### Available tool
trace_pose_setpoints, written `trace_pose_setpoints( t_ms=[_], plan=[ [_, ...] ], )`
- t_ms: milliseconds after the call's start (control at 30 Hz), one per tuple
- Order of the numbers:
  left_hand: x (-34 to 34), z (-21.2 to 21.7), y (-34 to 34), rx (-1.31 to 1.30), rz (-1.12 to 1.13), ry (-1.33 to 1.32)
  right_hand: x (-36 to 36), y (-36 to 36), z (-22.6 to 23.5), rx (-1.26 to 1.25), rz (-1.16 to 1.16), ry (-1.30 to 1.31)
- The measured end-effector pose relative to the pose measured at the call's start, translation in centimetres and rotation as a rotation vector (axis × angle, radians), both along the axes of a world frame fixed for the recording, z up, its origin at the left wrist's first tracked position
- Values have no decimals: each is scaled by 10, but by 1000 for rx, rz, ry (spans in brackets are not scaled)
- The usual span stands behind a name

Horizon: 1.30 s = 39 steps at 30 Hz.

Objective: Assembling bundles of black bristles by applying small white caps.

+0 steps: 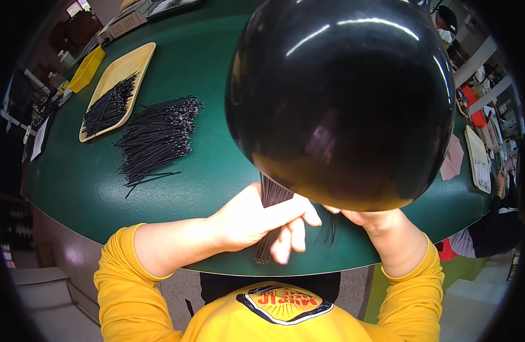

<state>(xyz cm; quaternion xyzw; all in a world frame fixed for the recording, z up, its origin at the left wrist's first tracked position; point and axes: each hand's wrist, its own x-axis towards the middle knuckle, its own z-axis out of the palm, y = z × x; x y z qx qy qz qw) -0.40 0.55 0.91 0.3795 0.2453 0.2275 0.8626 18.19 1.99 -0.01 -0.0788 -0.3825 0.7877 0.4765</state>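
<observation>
My left hand [248, 219] is closed around a bundle of thin black wires [275, 194], its fingers curled and the wires' lower ends sticking out below the palm. To its right is my right hand [372, 219], mostly hidden under a large glossy black dome [342, 108]. A few blurred black wires [329, 232] hang from its fingertips, which look pinched together. The dome also hides the bundle's upper end. Left of my hands, a loose pile of black wires [157, 137] lies on the green table [217, 176].
A cream tray [138, 60] with more black wires stands beyond the pile, next to a yellow bin [87, 69]. At the right edge are a pink cloth [452, 158] and another pale tray [477, 157]. Another person [493, 219] sits at the far right.
</observation>
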Motion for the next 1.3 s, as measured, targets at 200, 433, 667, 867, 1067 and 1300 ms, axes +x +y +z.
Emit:
trace_pose_setpoints(
  t_ms=[200,433,667,867,1067,1300],
  plan=[
    [6,4,-4,27,3,101,-4,5,-4,320,-170,-531],
    [1,-5,-1,-122,135,-9,6,7,-10,149,-75,-257],
    [3,-5,-2,-134,108,-83,-6,6,-3,475,-290,-457],
    [1,0,-1,-112,166,50,4,12,-21,497,-323,-410],
    [3,10,0,-66,207,89,4,5,-12,195,-159,-144],
    [2,6,0,-69,210,13,9,6,-10,274,-153,-242]
  ],
)
